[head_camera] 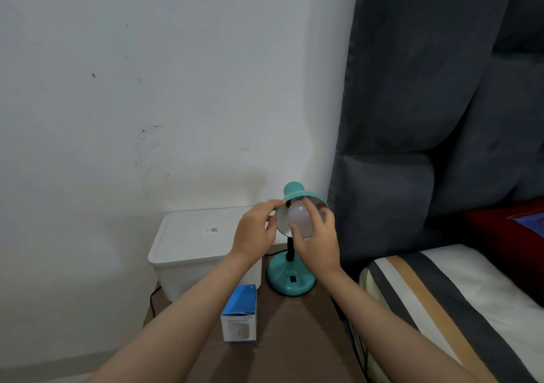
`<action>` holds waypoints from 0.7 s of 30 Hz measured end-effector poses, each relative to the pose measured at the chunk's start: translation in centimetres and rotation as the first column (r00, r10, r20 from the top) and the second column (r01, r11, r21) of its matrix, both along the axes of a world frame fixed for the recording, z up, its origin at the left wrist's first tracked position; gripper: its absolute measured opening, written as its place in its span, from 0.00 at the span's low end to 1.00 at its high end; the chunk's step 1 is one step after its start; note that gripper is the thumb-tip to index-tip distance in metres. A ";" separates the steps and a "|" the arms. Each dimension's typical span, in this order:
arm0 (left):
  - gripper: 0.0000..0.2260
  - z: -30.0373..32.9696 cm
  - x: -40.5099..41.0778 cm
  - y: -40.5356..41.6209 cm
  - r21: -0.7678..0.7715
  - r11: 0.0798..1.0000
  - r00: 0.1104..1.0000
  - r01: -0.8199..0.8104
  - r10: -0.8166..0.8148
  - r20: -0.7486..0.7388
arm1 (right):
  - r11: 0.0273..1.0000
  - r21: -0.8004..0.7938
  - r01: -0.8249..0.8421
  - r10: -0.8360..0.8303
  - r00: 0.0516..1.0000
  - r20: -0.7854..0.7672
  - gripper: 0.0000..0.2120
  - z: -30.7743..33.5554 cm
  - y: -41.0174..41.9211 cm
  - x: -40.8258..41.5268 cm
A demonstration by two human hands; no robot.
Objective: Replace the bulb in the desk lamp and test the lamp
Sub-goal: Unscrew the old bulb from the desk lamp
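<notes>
A teal desk lamp stands on the brown bedside table [294, 324], its round base [290, 279] carrying a black switch. Its teal shade [297, 193] tilts toward me, showing a white inside. A white bulb [300, 216] sits in the shade, unlit. My right hand [316, 241] wraps its fingers around the bulb. My left hand [256, 231] pinches the shade's left rim. A blue and white bulb box [240, 315] stands near the table's front.
A white lidded plastic box [194, 244] sits at the table's back left, against the white wall. A black cable [153, 297] hangs off the left edge. A dark padded headboard [412, 147] and a striped pillow [441, 294] lie to the right.
</notes>
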State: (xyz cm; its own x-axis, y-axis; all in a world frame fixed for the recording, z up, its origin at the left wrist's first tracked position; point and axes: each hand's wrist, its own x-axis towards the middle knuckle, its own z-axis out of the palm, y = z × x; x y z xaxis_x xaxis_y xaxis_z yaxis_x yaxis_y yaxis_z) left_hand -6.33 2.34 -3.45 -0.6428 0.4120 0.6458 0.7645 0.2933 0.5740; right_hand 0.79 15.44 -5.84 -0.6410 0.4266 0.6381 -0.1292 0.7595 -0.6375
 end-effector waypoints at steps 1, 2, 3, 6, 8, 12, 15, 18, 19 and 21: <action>0.16 0.0 0.0 0.0 -0.004 1.000 1.000 -0.001 0.001 0.000 | 0.999 -0.036 0.007 -0.008 1.000 -0.011 0.28 0.1 -0.2 -0.2; 0.16 0.0 0.0 0.0 -0.008 1.000 1.000 -0.002 0.002 0.003 | 0.998 -0.056 0.010 -0.011 1.000 -0.015 0.28 0.1 -0.3 -0.4; 0.16 0.0 0.0 0.0 -0.013 1.000 1.000 -0.003 0.003 0.006 | 0.998 -0.065 0.011 -0.012 1.000 -0.012 0.27 0.2 -0.4 -0.5; 0.16 0.0 -0.1 -0.1 -0.016 1.000 1.000 -0.008 0.008 0.007 | 1.000 -0.027 -0.002 0.002 1.000 0.006 0.24 0.4 -0.3 -0.8; 0.16 0.0 -0.2 -0.1 -0.015 1.000 1.000 -0.004 0.004 0.009 | 0.999 0.040 -0.033 0.032 0.999 0.026 0.23 0.6 0.0 -0.7; 0.17 0.1 -0.1 0.0 -0.008 1.000 1.000 0.001 -0.001 0.022 | 0.967 0.249 -0.046 0.020 0.994 0.103 0.26 1.2 0.7 -0.4; 0.17 0.2 0.0 0.0 0.001 1.000 1.000 0.001 -0.001 0.020 | 0.908 0.416 -0.047 -0.015 0.989 0.147 0.29 1.4 1.0 -0.3; 0.17 0.2 0.1 0.1 0.018 1.000 0.999 0.003 -0.004 0.037 | 0.882 0.470 -0.014 -0.054 0.990 0.131 0.31 1.3 1.1 -0.1; 0.17 0.2 0.2 0.1 0.024 1.000 0.999 0.001 -0.003 0.044 | 0.891 0.455 -0.008 -0.048 0.993 0.112 0.31 1.1 1.1 -0.1; 0.17 0.1 0.1 0.0 0.028 1.000 0.999 -0.002 0.000 0.050 | 0.939 0.343 -0.022 0.004 0.999 0.052 0.28 0.4 0.8 0.1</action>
